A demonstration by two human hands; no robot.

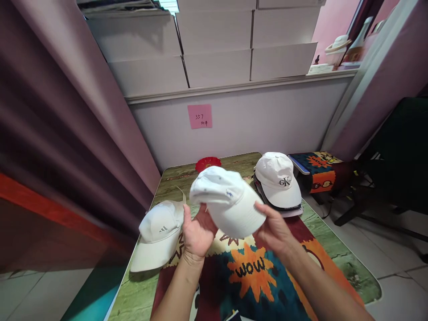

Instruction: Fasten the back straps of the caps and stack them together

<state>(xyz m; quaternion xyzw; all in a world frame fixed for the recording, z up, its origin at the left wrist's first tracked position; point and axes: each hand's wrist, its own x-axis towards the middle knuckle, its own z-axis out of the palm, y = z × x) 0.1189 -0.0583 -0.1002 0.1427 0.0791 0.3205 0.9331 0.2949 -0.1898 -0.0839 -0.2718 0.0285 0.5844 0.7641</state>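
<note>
A white baseball cap [230, 203] with a small blue emblem is held tilted above the table, its brim towards the lower right. My right hand [272, 227] grips the brim, thumb on top and fingers underneath. At the cap's left side is my left hand [200, 229], palm turned up, thumb raised and apart; its other fingers go partly out of sight behind the cap. To the left lies a cream cap [160, 232] with a three-stripe logo. A white cap with CK letters [277, 178] tops a stack of caps at the right.
A colourful cloth with WOW lettering [252, 269] covers part of the green table [351, 272]. At the back edge sits a red dish [207, 163]. Purple curtains [110, 89] hang on the left, and a dark chair [394, 165] stands right.
</note>
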